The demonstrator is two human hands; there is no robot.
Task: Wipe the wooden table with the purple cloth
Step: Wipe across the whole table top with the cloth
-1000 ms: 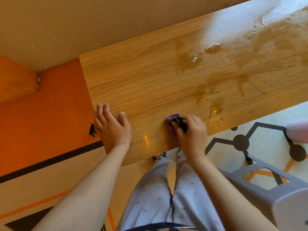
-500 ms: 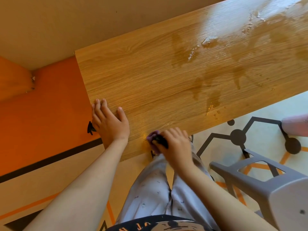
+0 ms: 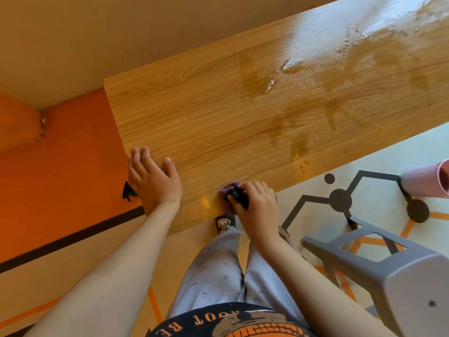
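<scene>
Cloth at the near edge: the purple cloth [image 3: 227,190] is wadded into a small lump on the wooden table [image 3: 218,113], right at the front rim. It is too bunched to tell which way its long axis runs. The tabletop's own length runs from the near left corner up towards the right, where the frame cuts it off.

The right hand [image 3: 256,206] has its fingers curled over the cloth, gripping it, and hides all but a purple fringe. A dark item [image 3: 240,200] is clamped against it, but what it is cannot be told.

The left hand [image 3: 153,182] lies flat near the table's left end, fingers pressed together and thumb splayed.

The board is grained and glossy, with wet streaks [image 3: 298,139] darkening its right half. A grey plastic stool [image 3: 401,271] stands at the right, and a pink container [image 3: 422,183] is clipped by the frame.
</scene>
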